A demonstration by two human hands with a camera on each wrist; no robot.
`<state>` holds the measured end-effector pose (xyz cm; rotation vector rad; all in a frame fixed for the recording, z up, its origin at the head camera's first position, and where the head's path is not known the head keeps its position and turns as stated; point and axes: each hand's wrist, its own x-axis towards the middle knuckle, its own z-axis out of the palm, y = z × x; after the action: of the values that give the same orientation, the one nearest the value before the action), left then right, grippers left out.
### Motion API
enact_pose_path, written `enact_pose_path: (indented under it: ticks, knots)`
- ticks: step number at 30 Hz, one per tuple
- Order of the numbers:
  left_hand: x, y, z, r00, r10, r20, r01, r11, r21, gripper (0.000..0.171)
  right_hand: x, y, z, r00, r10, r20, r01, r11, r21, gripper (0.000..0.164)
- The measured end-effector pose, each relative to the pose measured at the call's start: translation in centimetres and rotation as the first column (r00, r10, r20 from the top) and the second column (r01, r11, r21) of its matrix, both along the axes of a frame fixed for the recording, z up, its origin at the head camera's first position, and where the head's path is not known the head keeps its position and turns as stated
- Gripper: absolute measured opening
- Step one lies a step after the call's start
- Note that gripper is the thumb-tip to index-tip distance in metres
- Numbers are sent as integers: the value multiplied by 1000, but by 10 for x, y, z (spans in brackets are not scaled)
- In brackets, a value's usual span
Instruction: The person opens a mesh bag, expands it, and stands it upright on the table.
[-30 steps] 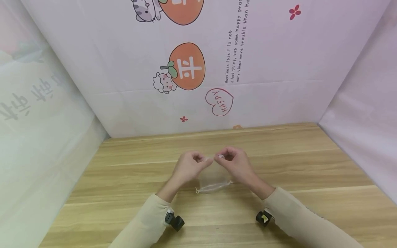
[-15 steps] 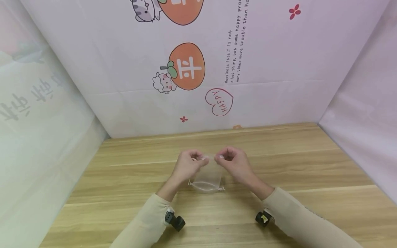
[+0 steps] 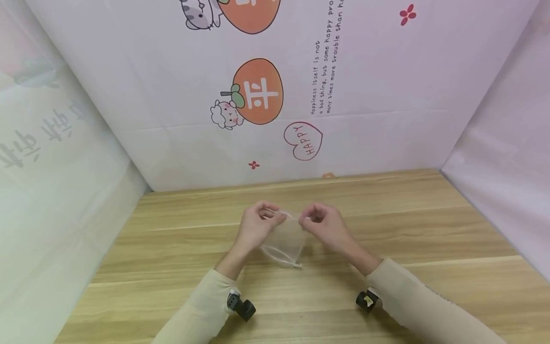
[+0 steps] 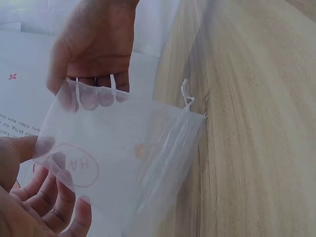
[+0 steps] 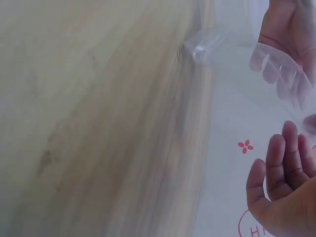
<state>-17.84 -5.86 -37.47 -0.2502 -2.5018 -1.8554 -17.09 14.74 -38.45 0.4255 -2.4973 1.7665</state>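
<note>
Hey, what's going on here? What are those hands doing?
Somebody's left hand and right hand are both pinching the edge of a see-through bag, one beside the other, over a wooden table. Neither hand has let go of it. The other end of the bag, where a white string sticks out, is free of the fingers. Nothing shows inside the bag.

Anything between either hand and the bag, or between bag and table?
Nothing visible in either gap. The left hand and right hand both pinch the bag directly near its upper edge. No other object shows between the bag and the table; whether its lower end touches the table isn't clear.
</note>
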Motion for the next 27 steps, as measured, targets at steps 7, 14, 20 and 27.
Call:
enact_pose_path:
  ticks: [7, 14, 20, 27]
  knots:
    - [1, -1, 2, 1000, 2, -12, -2, 1000, -10, 12, -6, -2, 16, 999, 11, 47, -16, 995, 95, 31]
    - [1, -1, 3, 1000, -28, -7, 27, 999, -40, 9, -15, -1, 28, 991, 132, 1, -130, 973, 191, 9]
    - [2, -1, 4, 999, -29, -18, 28, 998, -48, 8, -15, -3, 30, 985, 163, 48, -169, 965, 202, 4]
    - [3, -3, 2, 997, 49, -53, -52, 998, -46, 32, -12, -6, 30, 995, 92, 29, -96, 980, 177, 4]
